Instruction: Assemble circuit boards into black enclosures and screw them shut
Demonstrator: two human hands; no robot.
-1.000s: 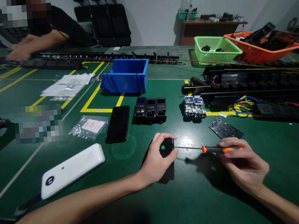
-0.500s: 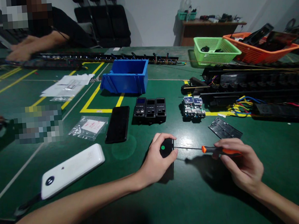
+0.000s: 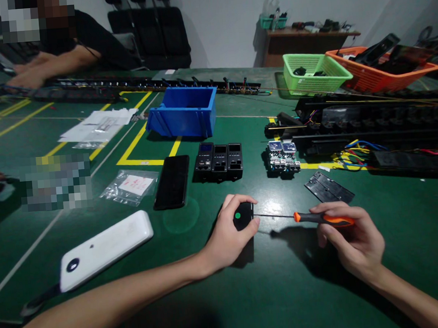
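A small black plastic box with a round green sticker (image 3: 243, 217) sits near the front of the green, glossy desk (image 3: 289, 290), gripped by the left hand (image 3: 224, 233). The right hand (image 3: 356, 239) grasps an orange-and-black screwdriver (image 3: 324, 218), its thin metal shaft reaching the box's edge. A skewed push could make the tip slip towards the left fingers, or a loose grip could let the box twist. Beyond lie 3 boxy black modules (image 3: 219, 161), 2 bare circuit assemblies (image 3: 282, 158) and a flat, ribbed black plastic panel (image 3: 329, 187).
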